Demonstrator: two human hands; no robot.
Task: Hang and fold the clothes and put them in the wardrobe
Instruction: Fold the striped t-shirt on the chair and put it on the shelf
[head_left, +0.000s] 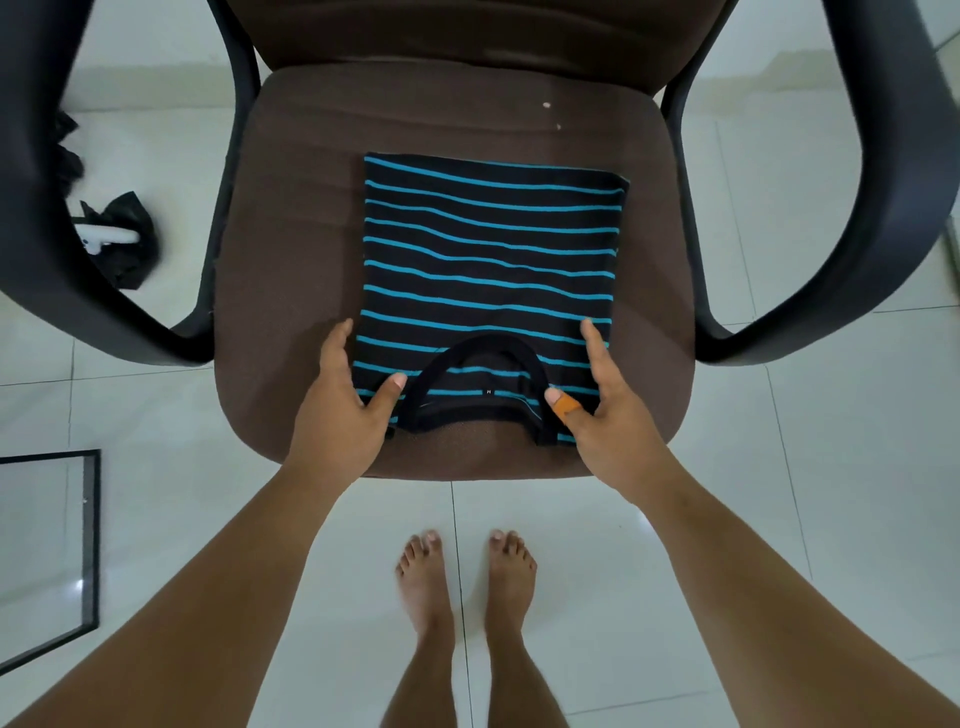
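A black T-shirt with blue stripes (488, 260) lies folded into a rectangle on the brown seat of a chair (291, 234), collar toward me. My left hand (345, 400) holds the shirt's near left edge, thumb on top beside the collar, fingers along the side. At the near right edge, my right hand (597, 400) grips the same way; its thumb bears an orange plaster. The fingertips under the cloth are hidden.
The chair has black armrests at left (62, 218) and right (878, 208). On the white tiled floor, a dark garment with a white hanger (117, 239) lies at the left. A glass panel with a dark frame (78, 545) lies lower left. My bare feet (467, 577) stand before the chair.
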